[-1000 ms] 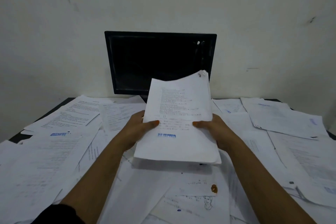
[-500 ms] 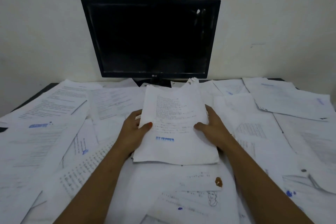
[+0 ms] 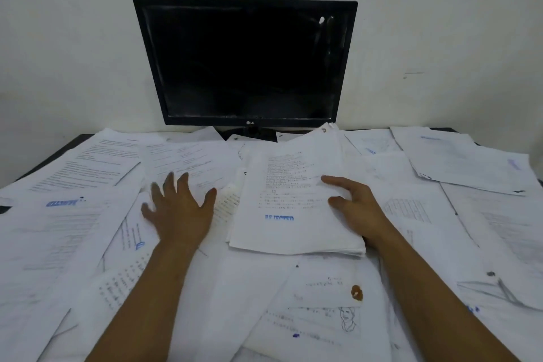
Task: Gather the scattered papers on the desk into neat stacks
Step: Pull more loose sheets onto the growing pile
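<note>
A gathered stack of papers (image 3: pixel 293 214) with a blue "REJECTED" stamp lies in the middle of the desk, in front of the monitor. My right hand (image 3: pixel 357 209) rests at the stack's right edge, with thumb and forefinger lying fairly straight on the top sheet. Left of the stack, my left hand (image 3: pixel 179 209) is spread flat with straight fingers over loose sheets (image 3: pixel 188 164). Many more scattered papers (image 3: pixel 67 229) cover the desk on both sides and near me.
A black monitor (image 3: pixel 246 62) stands at the back against the wall, its base partly under papers. The dark desk (image 3: pixel 73 142) shows at the back left corner. A sheet with a brown stain (image 3: pixel 326 288) and a drawn face lies near me.
The stack was held up in both hands, then lowered onto the desk. My left hand has let go and moved left over the loose sheets; my right hand has loosened on the stack.
</note>
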Demonstrator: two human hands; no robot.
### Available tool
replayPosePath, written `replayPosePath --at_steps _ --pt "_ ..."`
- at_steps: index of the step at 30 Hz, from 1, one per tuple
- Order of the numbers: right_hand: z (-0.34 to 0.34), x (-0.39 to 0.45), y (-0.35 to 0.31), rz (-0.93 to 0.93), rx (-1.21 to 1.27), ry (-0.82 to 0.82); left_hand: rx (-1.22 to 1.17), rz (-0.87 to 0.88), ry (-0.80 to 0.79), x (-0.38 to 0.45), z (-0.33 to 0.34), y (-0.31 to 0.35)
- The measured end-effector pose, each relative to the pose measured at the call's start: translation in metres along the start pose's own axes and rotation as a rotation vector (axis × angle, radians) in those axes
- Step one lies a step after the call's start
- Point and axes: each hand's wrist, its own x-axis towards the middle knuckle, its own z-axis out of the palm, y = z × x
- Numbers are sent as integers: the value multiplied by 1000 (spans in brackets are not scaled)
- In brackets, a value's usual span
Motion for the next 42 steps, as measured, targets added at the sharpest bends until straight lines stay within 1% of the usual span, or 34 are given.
replayPosePath --at_steps 1,2,3,4,6,7,9,11,12,13,15,16,18,21,24,27,31,34,36,39,42 --pt "-1 1 -1 -1 9 7 102 -72 -145 1 1 0" --pt "0 1 -2 1 14 14 177 -104 -263 0 3 -1" --pt "-2 1 -3 -3 11 31 214 -87 -323 1 6 1" --pt "-3 1 -5 -12 1 40 226 -42 -340 2 7 1" --pt "6 2 -10 -53 -53 32 153 57 -278 0 -2 -1" --pt "9 2 -10 -83 -77 18 76 105 -240 1 -3 -3" --pt "5 -1 -6 -127 -70 66 -68 183 -186 -9 -5 13" --pt "5 11 -6 -216 -110 113 -119 176 -95 -10 -5 20" --pt "18 17 -8 -235 -115 66 -111 149 -52 -10 -8 11" --pt "28 19 -10 -253 -181 -2 -100 149 -24 -10 -7 7" --pt "22 26 -1 -275 -289 -2 -189 205 11 -5 5 15" --pt "26 29 5 -259 -296 0 -199 216 29 -4 8 13" --pt "30 29 11 -207 -250 -4 -238 203 22 -1 9 6" --pt "27 27 6 -143 -167 50 -266 243 -4 9 10 3" --pt "22 20 9 -135 -132 55 -231 286 -66 11 13 1" --pt "24 18 5 -143 -134 57 -272 295 -66 12 9 -2" --pt "17 14 3 -99 -38 97 -321 241 21 9 6 0" --pt "10 12 3 -63 10 128 -352 164 69 11 2 -3" --pt "8 10 3 -49 39 134 -362 101 85 13 -1 -5" --pt "8 9 0 -28 92 146 -316 9 97 18 -7 -8" --pt "7 9 -4 4 191 149 -298 -95 90 24 -18 -1"
